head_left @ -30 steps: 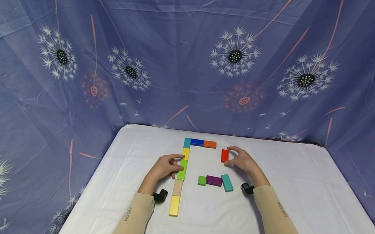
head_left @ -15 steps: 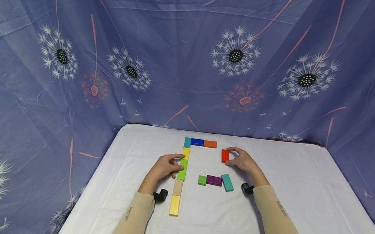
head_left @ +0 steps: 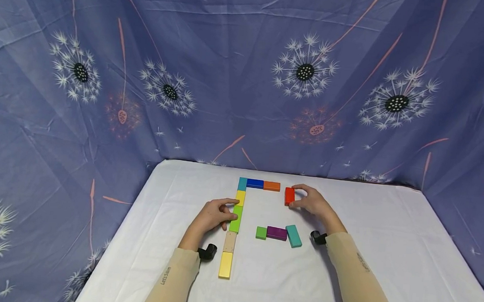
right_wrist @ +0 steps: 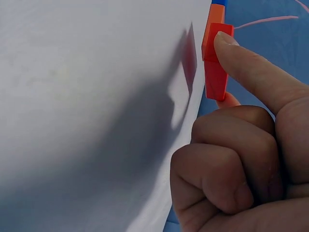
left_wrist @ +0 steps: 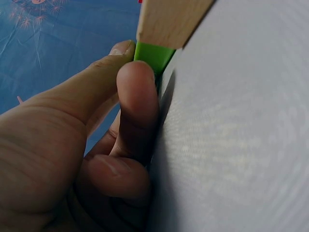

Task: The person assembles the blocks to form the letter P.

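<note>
In the head view, my right hand [head_left: 313, 203] pinches a red block [head_left: 290, 197] between thumb and index finger. The right wrist view shows this red block [right_wrist: 216, 60] above the white cloth, its shadow apart from it; the other fingers are curled. My left hand [head_left: 212, 213] rests at the long row's left side. Its index fingertip touches a yellow block [head_left: 241, 196] and its thumb a light green block [head_left: 235, 222]. A wooden block [left_wrist: 171, 21] lies close by in the left wrist view. Blue [head_left: 255, 184] and orange [head_left: 271, 186] blocks continue from the teal block [head_left: 242, 183] at the row's far end.
A small green block [head_left: 261, 233], a purple block [head_left: 276, 233] and a tilted turquoise block [head_left: 293, 236] lie between the arms. A gold block [head_left: 225, 265] ends the row nearest me. The white-covered table [head_left: 388, 259] meets a blue patterned curtain [head_left: 231, 73] behind.
My right hand has raised the red block and shifted it slightly away from me and to the left. The left hand and the other blocks stay where they were.
</note>
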Motion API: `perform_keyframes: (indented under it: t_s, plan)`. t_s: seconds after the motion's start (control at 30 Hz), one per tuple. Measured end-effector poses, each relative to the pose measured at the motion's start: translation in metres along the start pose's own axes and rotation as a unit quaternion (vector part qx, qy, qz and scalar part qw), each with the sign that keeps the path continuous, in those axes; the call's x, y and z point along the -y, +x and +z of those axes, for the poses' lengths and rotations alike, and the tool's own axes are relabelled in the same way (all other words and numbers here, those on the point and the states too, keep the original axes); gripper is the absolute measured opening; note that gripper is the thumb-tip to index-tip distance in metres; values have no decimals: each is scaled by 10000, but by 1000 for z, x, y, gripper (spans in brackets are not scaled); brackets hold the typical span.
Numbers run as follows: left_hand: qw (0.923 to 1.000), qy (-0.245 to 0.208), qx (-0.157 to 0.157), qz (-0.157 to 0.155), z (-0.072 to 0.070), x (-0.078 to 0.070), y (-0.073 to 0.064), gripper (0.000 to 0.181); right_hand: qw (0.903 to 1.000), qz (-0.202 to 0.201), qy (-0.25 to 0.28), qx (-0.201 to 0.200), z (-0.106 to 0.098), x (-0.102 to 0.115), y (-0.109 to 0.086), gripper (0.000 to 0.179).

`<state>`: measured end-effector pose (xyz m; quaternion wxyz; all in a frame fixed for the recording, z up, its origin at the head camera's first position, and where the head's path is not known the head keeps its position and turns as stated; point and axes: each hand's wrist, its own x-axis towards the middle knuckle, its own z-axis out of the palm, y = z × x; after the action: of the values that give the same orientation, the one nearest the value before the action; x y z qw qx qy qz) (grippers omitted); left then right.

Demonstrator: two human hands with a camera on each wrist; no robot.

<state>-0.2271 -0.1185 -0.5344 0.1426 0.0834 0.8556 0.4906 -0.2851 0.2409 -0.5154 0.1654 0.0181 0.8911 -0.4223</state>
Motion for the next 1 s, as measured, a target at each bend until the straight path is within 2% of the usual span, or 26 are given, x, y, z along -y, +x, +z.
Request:
perform_keyframes:
  t_s: [0.5,0.8,1.0]
  plan:
    - [10000,10,-25,-29,0,0,0,53,10000,3,-39,45,1,6,17,73]
    - [10000,22,-30,6,1,1,0,53,9998,197,20,74,5,7,24,76]
    - [10000,17,-33,-22,1,1,0,53,9998,158,28,113,7,7,24,75]
